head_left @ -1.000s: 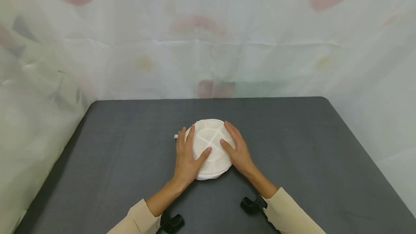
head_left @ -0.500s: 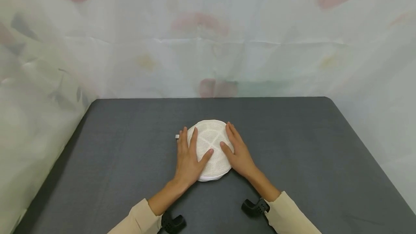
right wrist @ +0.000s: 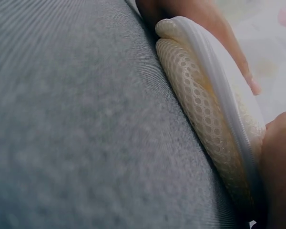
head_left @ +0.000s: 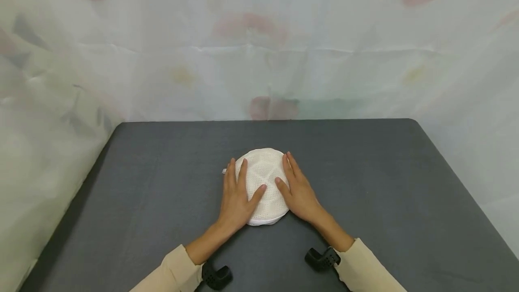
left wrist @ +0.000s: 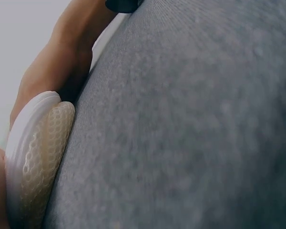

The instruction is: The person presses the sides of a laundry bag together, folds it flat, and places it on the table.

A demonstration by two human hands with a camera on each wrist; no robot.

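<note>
Both hands lie flat, fingers straight: left hand (head_left: 235, 197) and right hand (head_left: 298, 190) press the round mesh pouch (head_left: 262, 179) at bench (head_left: 385, 184) centre. Risk: uneven pressure may let the pouch spring or slide sideways.

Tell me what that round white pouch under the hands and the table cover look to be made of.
The round pouch looks like soft white mesh fabric: the wrist views show honeycomb holes over a cream layer, plus a smooth white band, likely a zipper seam. The table cover seems matte dark grey woven cloth, with fine ribbing up close. Both hands, left and right, lie flat on the pouch.
</note>
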